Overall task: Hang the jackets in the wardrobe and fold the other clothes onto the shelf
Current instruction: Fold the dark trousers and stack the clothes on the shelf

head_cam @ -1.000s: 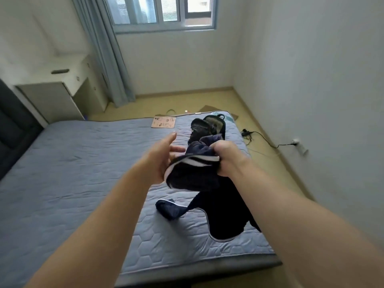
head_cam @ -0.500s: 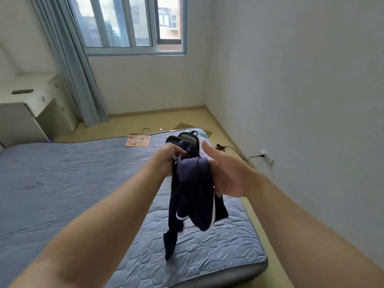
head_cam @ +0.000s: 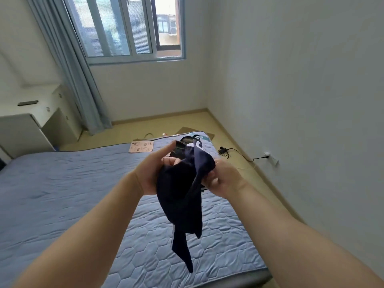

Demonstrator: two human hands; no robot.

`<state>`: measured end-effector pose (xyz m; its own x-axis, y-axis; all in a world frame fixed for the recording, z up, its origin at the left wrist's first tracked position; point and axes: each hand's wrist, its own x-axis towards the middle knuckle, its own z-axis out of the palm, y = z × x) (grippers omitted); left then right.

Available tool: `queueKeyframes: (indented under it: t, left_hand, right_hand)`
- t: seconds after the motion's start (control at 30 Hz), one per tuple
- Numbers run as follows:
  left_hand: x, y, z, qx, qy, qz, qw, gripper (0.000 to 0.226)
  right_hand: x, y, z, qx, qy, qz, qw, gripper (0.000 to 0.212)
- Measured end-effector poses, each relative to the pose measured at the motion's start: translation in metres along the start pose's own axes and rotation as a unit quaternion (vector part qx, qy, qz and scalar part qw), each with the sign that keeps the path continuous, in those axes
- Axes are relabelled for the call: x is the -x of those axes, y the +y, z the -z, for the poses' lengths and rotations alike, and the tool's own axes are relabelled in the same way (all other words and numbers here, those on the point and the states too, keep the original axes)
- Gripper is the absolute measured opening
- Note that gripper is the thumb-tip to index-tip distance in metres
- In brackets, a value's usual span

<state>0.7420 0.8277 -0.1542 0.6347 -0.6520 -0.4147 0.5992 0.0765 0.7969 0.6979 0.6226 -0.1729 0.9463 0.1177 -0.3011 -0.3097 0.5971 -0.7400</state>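
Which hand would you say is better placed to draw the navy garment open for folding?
Probably the right: the right hand pinches a raised edge of the navy garment, so it could draw that outward, while the left hand holds the bunched bulk and can anchor it.

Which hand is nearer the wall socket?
Right. The right hand sits left of the wall socket; the left hand is farther left, beyond the dark garment both hold.
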Motion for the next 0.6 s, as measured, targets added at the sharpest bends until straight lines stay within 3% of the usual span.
queueKeyframes:
  t: [0.1, 0.17, 0.23, 0.3, 0.47, 0.5, 0.6]
  left_hand:
    - [-0.012, -0.016, 0.012, -0.038, 0.071, 0.096, 0.992, 0.093]
    - [-0.021, -0.032, 0.013, -0.053, 0.085, 0.175, 0.979, 0.119]
    - [-0.029, -0.043, 0.007, 0.021, 0.063, 0.193, 0.979, 0.109]
    - [-0.04, -0.041, 0.001, 0.067, 0.078, 0.122, 0.987, 0.078]
    - [-0.054, -0.005, -0.019, 0.055, 0.16, -0.078, 0.982, 0.022]
    - [-0.051, 0.005, -0.021, 0.061, 0.161, -0.109, 0.979, 0.017]
    - [-0.043, 0.022, -0.035, 0.054, 0.144, -0.156, 0.976, 0.033]
  right_hand:
    - [0.0, 0.003, -0.006, -0.011, 0.003, 0.029, 1.0, 0.026]
    - [-0.001, -0.003, -0.011, -0.033, -0.052, 0.038, 0.997, 0.035]
    - [-0.001, -0.008, -0.014, -0.008, -0.092, 0.032, 0.995, 0.049]
    - [0.003, -0.011, -0.011, 0.036, -0.108, 0.004, 0.993, 0.051]
    - [0.013, -0.006, 0.015, 0.106, -0.069, -0.105, 0.986, 0.013]
    - [0.014, -0.005, 0.022, 0.107, -0.04, -0.109, 0.987, 0.013]
    - [0.008, -0.008, 0.04, 0.044, 0.03, -0.088, 0.995, 0.046]
